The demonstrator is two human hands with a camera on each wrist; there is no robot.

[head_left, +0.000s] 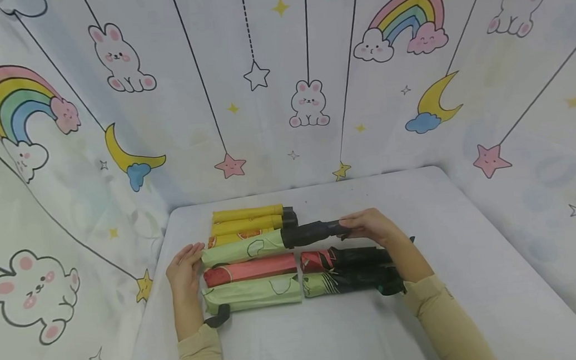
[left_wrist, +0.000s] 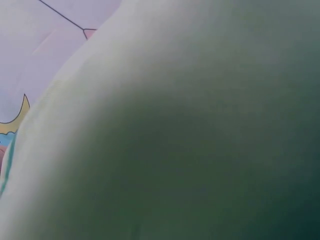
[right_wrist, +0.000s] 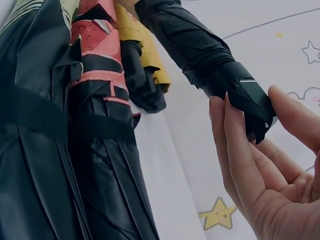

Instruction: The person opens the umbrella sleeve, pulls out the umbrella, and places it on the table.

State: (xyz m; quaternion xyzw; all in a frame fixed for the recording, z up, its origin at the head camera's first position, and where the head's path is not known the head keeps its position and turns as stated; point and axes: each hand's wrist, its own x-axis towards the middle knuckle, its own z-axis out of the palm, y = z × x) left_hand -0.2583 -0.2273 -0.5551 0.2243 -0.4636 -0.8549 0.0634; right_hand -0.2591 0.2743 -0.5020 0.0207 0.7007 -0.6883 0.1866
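A folded umbrella (head_left: 252, 248) with a pale green left part and a black right part is held slightly tilted across the row. My right hand (head_left: 371, 225) pinches its black handle; in the right wrist view, thumb and fingers lie on both sides of the strapped handle (right_wrist: 232, 82). At the green end my left hand (head_left: 185, 265) grips with its fingers, the thumb hidden. Below lie a red watermelon-print piece (head_left: 254, 269) and a pale green one (head_left: 253, 295), each beside a black folded umbrella (head_left: 351, 258). Blurred green fills most of the left wrist view.
Yellow folded umbrellas (head_left: 246, 224) with dark ends lie behind the held one, one showing orange slices. A black strap (head_left: 219, 316) sits by the left forearm. The white tabletop (head_left: 304, 340) meets printed cloth walls (head_left: 264, 131) at the back and sides.
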